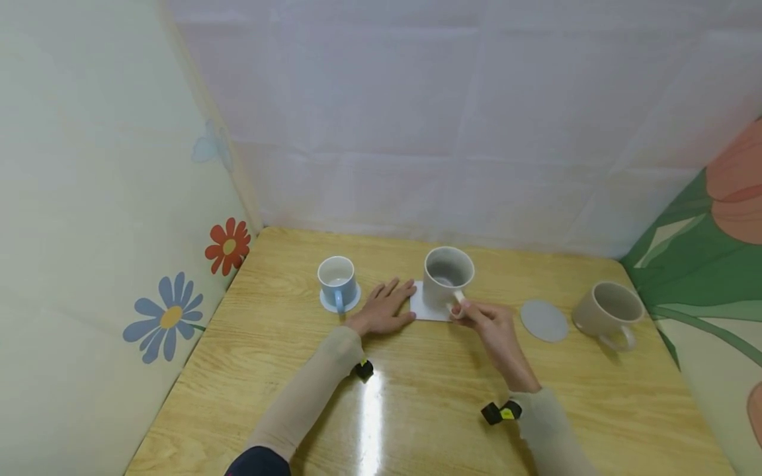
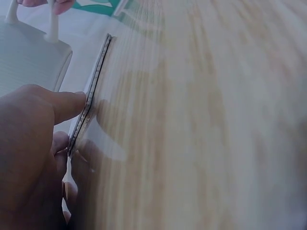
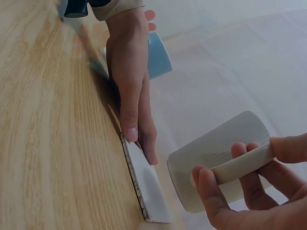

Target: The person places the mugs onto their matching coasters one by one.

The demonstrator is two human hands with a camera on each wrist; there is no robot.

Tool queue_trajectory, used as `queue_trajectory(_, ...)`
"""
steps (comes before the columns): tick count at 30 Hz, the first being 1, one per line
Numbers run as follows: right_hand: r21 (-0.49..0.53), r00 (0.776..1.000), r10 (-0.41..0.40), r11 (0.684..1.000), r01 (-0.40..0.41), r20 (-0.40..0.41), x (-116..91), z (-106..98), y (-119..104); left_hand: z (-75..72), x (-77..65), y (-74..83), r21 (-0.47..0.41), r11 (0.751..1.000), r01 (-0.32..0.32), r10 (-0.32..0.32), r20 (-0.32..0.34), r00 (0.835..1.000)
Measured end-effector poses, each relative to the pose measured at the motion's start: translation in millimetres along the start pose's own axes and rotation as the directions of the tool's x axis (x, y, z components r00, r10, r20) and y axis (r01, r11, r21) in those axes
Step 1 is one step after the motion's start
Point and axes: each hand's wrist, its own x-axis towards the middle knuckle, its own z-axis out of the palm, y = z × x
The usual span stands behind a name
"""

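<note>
A ribbed white mug (image 1: 439, 284) is over a white square coaster (image 1: 420, 308) at the table's middle. My right hand (image 1: 489, 324) grips the mug's handle (image 3: 242, 165), fingers curled through it. In the right wrist view a narrow gap shows between the mug's base and the coaster (image 3: 149, 187). My left hand (image 1: 383, 312) lies on the table with fingers spread, its thumb (image 2: 72, 104) and fingertips touching the coaster's left edge. The coaster's far side is hidden behind the mug in the head view.
Left of my left hand a small blue mug (image 1: 338, 285) stands on a pale blue round coaster (image 1: 329, 305). To the right lie a grey round coaster (image 1: 544, 320) and a beige mug (image 1: 604, 311) beside it. A cloth wall (image 1: 381, 192) rises behind the wooden table (image 1: 428, 403).
</note>
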Motion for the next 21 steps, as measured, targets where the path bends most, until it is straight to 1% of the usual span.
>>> queue_trajectory(5,0.005,1.0,0.013,1.0,-0.013,0.005,-0.7,2.1,1.8,-0.4,-1.0,0.6,-0.008,1.0,0.001,-0.001,-0.006,1.0)
queue_trajectory(14,-0.004,0.998,0.054,0.999,-0.053,0.019,0.7,4.1,8.3,1.3,1.5,-2.0,0.011,1.0,-0.002,0.002,-0.011,1.0)
queue_trajectory(17,-0.022,0.998,0.061,0.998,-0.06,0.029,0.7,3.8,9.2,0.6,0.4,-1.2,0.007,1.0,-0.013,0.013,-0.023,1.0)
queue_trajectory(21,-0.019,0.997,0.069,0.998,-0.068,0.025,0.1,5.0,8.5,0.4,-1.1,-0.3,-0.003,1.0,-0.025,0.025,-0.039,0.999)
